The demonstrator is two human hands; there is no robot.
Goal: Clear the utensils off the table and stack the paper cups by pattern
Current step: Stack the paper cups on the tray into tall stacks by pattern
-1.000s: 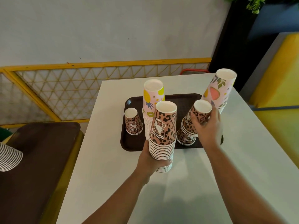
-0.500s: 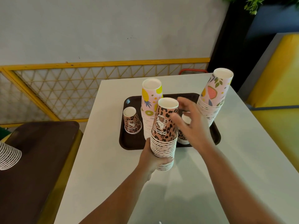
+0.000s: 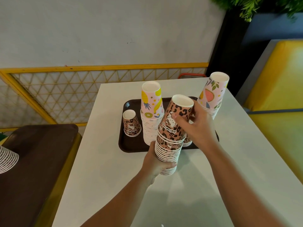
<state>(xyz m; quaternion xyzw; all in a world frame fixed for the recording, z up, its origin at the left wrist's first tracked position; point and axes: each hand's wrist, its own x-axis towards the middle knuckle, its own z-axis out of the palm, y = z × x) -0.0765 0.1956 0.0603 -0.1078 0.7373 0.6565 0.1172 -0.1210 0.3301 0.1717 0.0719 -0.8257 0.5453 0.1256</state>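
A stack of upside-down leopard-print cups is held above the white table's near part, with my left hand gripping its lower rims. My right hand grips the top leopard cup of that stack, thumb on its front. On the brown tray stand a single leopard cup, a tall stack of pineapple-and-kiwi fruit cups and a short leopard stack mostly hidden behind my right hand. A watermelon-print stack rises at the tray's right end.
The white table has its left edge beside a brown bench surface. A stack of white ribbed cups pokes in at the far left. A yellow lattice railing runs behind, a yellow seat to the right.
My right hand left the short leopard stack on the tray, moved left, and now grips the top cup of the stack in my left hand. The held stack tilted slightly right.
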